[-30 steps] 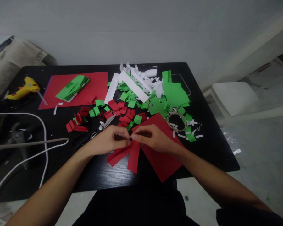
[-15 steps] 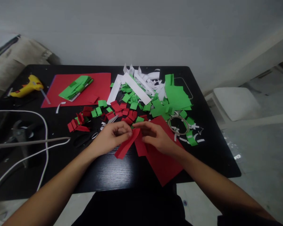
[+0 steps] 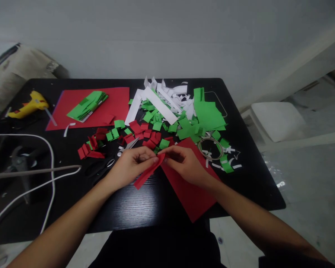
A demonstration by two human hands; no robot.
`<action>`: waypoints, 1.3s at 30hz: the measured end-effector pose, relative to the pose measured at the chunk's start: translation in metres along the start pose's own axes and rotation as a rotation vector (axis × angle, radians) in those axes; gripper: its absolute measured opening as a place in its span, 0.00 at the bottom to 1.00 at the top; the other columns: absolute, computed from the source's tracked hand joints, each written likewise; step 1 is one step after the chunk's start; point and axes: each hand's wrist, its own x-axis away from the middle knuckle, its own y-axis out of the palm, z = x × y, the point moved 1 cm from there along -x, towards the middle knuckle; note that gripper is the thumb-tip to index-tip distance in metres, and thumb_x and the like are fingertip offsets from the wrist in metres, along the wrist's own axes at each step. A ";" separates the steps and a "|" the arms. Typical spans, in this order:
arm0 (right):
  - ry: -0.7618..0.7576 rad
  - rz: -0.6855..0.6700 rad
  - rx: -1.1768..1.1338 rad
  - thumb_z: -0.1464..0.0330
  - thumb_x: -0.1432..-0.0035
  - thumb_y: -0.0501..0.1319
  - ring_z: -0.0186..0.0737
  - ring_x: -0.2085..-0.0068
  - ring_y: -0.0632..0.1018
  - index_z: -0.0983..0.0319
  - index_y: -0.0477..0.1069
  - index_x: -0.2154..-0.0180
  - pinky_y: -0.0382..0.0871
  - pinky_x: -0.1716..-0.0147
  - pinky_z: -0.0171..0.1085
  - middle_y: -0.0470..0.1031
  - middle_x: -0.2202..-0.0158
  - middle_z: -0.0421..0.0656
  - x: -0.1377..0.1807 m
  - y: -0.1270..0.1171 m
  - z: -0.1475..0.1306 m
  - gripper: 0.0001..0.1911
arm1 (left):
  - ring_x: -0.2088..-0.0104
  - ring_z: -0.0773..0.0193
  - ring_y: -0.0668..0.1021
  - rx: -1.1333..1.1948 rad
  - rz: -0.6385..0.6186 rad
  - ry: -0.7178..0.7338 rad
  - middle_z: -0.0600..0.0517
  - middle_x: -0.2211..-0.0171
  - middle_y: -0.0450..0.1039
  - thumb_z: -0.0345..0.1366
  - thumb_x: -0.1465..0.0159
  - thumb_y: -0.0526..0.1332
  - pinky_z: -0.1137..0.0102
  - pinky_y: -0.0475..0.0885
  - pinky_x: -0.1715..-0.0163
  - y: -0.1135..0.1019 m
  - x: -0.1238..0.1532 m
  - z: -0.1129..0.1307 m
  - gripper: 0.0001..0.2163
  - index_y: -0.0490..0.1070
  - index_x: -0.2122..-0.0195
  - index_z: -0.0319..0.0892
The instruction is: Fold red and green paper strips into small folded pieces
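Pinched between the fingers of my left hand [image 3: 136, 165] is a narrow folded red paper strip [image 3: 145, 177], slanting down to the left. My right hand [image 3: 185, 163] is closed at the strip's upper end, thumb and index finger gripping it, and the two hands nearly touch. Under my right hand lies a large red paper sheet [image 3: 194, 197]. Scissors [image 3: 130, 144] rest just beyond my left hand, their blades pointing away and their black handles partly behind my wrist. Small red paper pieces [image 3: 153, 139] lie scattered past my fingertips.
Green paper pieces [image 3: 209, 114] and white paper strips [image 3: 162, 106] pile up at the back. A ring [image 3: 210, 149] lies on the right. At left are a yellow glue gun [image 3: 30, 106], pliers [image 3: 24, 160], a white cable [image 3: 51, 163] and folded green paper [image 3: 88, 106] on red sheets.
The second red flap that hung below my right hand no longer shows separately. My right thumb and fingers have closed onto the strip's upper end. The view has shifted slightly.
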 end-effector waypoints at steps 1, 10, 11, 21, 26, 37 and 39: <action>0.001 0.002 -0.007 0.67 0.40 0.68 0.41 0.59 0.84 0.60 0.82 0.58 0.79 0.57 0.39 0.85 0.60 0.44 0.000 0.000 0.000 0.09 | 0.72 0.66 0.77 0.008 -0.003 -0.001 0.53 0.71 0.78 0.46 0.34 0.66 0.72 0.70 0.71 0.000 0.000 0.000 0.12 0.78 0.64 0.40; -0.017 0.002 0.037 0.70 0.40 0.67 0.41 0.60 0.84 0.61 0.82 0.58 0.78 0.58 0.38 0.86 0.60 0.44 0.001 0.001 -0.001 0.08 | 0.71 0.67 0.74 -0.027 -0.010 0.005 0.54 0.71 0.76 0.45 0.32 0.65 0.74 0.68 0.72 0.001 0.000 -0.005 0.12 0.77 0.64 0.41; -0.026 0.007 0.051 0.71 0.40 0.66 0.41 0.60 0.84 0.61 0.82 0.58 0.78 0.58 0.38 0.86 0.60 0.44 0.001 0.002 -0.001 0.08 | 0.71 0.67 0.75 -0.026 -0.012 0.007 0.54 0.71 0.76 0.45 0.32 0.65 0.74 0.68 0.71 0.002 0.000 -0.005 0.12 0.77 0.64 0.41; -0.092 0.027 0.129 0.72 0.38 0.64 0.41 0.57 0.85 0.57 0.82 0.55 0.79 0.56 0.39 0.86 0.58 0.43 0.004 0.003 0.000 0.12 | 0.70 0.66 0.76 -0.056 -0.011 0.031 0.53 0.70 0.78 0.44 0.31 0.65 0.72 0.70 0.69 0.004 0.002 -0.007 0.11 0.78 0.63 0.41; -0.079 0.035 0.120 0.71 0.38 0.64 0.41 0.59 0.85 0.57 0.83 0.56 0.79 0.57 0.39 0.86 0.60 0.42 0.003 0.002 0.000 0.10 | 0.69 0.65 0.76 -0.100 0.006 0.054 0.53 0.70 0.76 0.44 0.30 0.62 0.71 0.69 0.68 0.004 0.002 -0.005 0.12 0.77 0.63 0.41; -0.079 0.052 0.131 0.73 0.40 0.63 0.41 0.60 0.84 0.59 0.82 0.59 0.77 0.58 0.38 0.86 0.60 0.43 0.004 0.002 -0.002 0.10 | 0.67 0.65 0.75 -0.141 -0.015 0.057 0.54 0.68 0.75 0.45 0.29 0.62 0.71 0.68 0.66 0.001 0.003 -0.003 0.12 0.76 0.63 0.42; -0.077 0.049 0.116 0.72 0.39 0.63 0.41 0.59 0.84 0.59 0.82 0.59 0.77 0.58 0.39 0.86 0.60 0.43 0.004 0.002 -0.002 0.09 | 0.67 0.65 0.75 -0.144 -0.017 0.055 0.54 0.68 0.75 0.46 0.30 0.62 0.71 0.68 0.66 0.001 0.002 -0.003 0.12 0.76 0.64 0.42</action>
